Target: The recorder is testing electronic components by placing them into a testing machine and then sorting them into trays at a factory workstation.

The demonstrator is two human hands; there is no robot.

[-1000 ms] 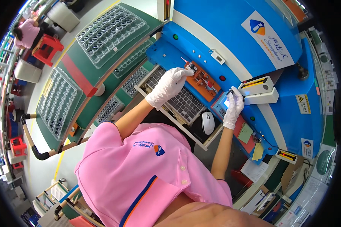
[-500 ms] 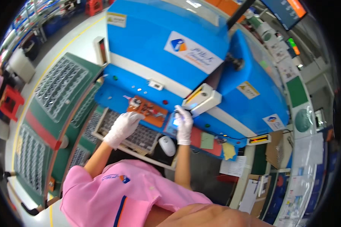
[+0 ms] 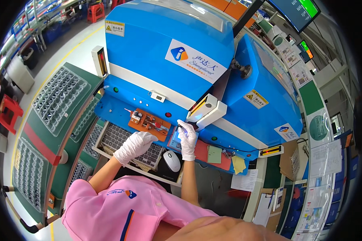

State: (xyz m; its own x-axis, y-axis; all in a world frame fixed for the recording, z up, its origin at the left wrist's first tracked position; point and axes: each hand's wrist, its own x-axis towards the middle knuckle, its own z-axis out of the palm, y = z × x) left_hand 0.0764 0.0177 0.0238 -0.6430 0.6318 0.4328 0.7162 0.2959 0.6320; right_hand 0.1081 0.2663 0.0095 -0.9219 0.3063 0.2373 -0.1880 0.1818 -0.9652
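Note:
My left hand (image 3: 134, 147), in a white glove, hovers over the keyboard (image 3: 152, 156) just in front of an orange fixture (image 3: 149, 124). Its fingers are drawn together, and whatever they might hold is hidden. The fixture sits on the blue ledge and carries small metal parts and a clamp-like piece. My right hand (image 3: 187, 140), gloved too, is closed on a small dark piece (image 3: 182, 129) too small to name. It is raised beside a small device with a lit bluish face (image 3: 174, 141), under a white sensor housing (image 3: 207, 110).
A white mouse (image 3: 171, 161) lies beside the keyboard. Blue machine covers (image 3: 165, 36) rise behind the ledge. Trays of small parts (image 3: 60, 100) stand on green shelves at left. Sticky notes (image 3: 214, 154) lie on a red pad at right, and a monitor (image 3: 295, 14) hangs at upper right.
The view has shifted slightly. My left hand has drawn back from the fixture toward the keyboard. My right hand stays by the lit device. An orange area on the monitor has turned green.

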